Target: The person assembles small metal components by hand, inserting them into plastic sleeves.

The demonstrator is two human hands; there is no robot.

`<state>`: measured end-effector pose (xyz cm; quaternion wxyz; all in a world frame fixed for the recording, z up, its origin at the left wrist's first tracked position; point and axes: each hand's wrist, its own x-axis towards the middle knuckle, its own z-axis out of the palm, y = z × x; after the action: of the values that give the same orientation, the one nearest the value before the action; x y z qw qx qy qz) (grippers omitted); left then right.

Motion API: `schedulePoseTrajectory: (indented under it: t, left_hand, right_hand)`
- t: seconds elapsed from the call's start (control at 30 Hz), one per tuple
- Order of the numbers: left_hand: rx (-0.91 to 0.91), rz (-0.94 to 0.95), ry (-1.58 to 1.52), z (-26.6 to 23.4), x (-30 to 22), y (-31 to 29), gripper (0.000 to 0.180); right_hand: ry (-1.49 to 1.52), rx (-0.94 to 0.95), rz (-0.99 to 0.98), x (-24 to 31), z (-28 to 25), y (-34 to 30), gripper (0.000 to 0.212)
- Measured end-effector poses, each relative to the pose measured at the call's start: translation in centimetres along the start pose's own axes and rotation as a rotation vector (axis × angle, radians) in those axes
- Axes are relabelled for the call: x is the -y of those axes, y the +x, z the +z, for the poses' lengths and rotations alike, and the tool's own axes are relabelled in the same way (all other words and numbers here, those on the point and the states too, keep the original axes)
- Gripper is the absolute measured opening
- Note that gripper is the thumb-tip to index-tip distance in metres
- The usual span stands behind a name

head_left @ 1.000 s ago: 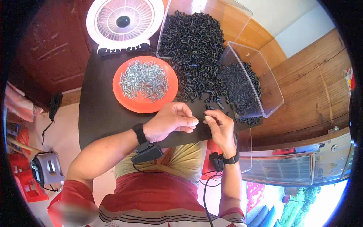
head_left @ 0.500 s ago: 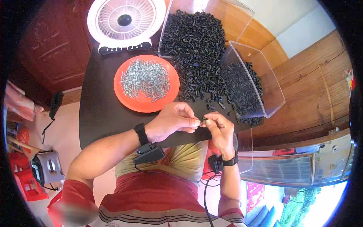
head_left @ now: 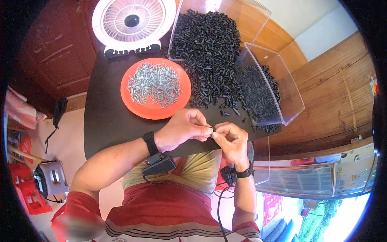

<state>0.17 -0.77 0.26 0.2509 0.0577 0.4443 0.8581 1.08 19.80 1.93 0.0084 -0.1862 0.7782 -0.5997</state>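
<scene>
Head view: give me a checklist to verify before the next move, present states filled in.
1. Left hand pinching the small dark part: ok.
2. Right hand fingertips at that part: ok.
3. Part's exact orientation: cannot tell, fingers mostly hide it.
4. Silver pieces on the red plate: ok.
5. Black pieces all heaped together: not ok, a few lie apart on the dark table.

Likely a home: fan (head_left: 131, 21) at surface (head_left: 105, 97) far-left corner, panelled door (head_left: 60, 50) past left edge, blue cushions (head_left: 287, 232) near-right.
</scene>
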Motion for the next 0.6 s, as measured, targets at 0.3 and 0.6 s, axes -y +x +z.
schedulePoseTrajectory:
  t: [0.3,0.6]
  left_hand:
    - [-0.005,0.009,0.016,-0.01,0.03,0.04,0.015]
    - [-0.008,-0.008,-0.008,0.22,-0.19,-0.07,0.014]
  right_hand:
    - [-0.172,0.039,-0.094,0.8,0.01,0.48,0.018]
    - [0.207,-0.019,-0.085,0.06,0.44,0.52,0.015]
